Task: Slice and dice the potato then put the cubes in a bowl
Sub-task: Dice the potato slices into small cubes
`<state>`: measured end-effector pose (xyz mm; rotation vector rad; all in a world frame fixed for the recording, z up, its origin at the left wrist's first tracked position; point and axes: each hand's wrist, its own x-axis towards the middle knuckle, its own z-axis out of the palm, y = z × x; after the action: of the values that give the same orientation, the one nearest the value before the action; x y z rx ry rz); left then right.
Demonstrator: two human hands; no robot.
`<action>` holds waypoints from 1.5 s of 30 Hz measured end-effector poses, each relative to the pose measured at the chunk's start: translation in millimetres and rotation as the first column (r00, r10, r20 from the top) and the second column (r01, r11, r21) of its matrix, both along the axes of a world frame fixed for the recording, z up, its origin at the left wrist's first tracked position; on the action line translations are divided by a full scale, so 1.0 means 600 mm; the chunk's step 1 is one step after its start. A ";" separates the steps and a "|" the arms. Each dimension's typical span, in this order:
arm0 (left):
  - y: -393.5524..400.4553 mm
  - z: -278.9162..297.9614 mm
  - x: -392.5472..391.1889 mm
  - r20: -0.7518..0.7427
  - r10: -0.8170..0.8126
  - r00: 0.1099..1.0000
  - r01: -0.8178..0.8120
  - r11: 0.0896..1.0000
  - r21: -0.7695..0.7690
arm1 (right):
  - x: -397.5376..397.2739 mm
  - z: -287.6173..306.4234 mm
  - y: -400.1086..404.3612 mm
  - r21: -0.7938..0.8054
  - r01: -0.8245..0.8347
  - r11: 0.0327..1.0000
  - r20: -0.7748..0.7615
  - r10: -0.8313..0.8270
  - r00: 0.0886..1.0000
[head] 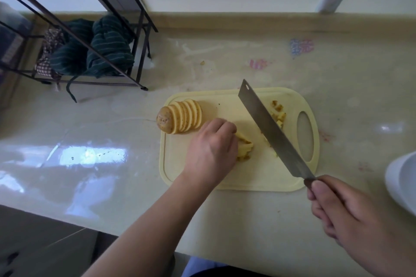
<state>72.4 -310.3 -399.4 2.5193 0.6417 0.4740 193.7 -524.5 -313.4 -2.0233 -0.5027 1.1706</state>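
I am working at the yellow cutting board in the middle of the frame. My left hand is curled down over a small bundle of potato strips near the board's centre, fingertips pinning them. My right hand, at the lower right, is clenched round the handle of one cleaver, whose blade is slanting up across the board with its edge raised off the strips.

The strips are going to handle as stiff but wet and starchy, so I judge they will be sliding against each other; I am keeping my fingertips tucked back and bearing down close to the cut line. They are light and will snap if bent.

At the upper left of the board the rest of the potato is leaning in a fanned row: I am counting about seven slices plus one rounded end cap, though the overlaps make that uncertain. Behind the blade, at the board's upper right, a loose pile of cubes is lying, too jumbled to count. One white bowl is showing at the right edge of the frame, well apart from the cubes. A wire rack holding cloths is standing at the upper left.
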 end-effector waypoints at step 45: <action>0.042 -0.014 0.054 0.039 -0.122 0.992 0.116 0.984 0.135 | -0.020 -0.011 0.074 -0.024 -0.097 0.995 0.134 0.100 0.986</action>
<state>104.7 -285.1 -407.9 2.6438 0.4522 0.5472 181.8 -480.0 -319.9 -2.1235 -0.6684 1.1039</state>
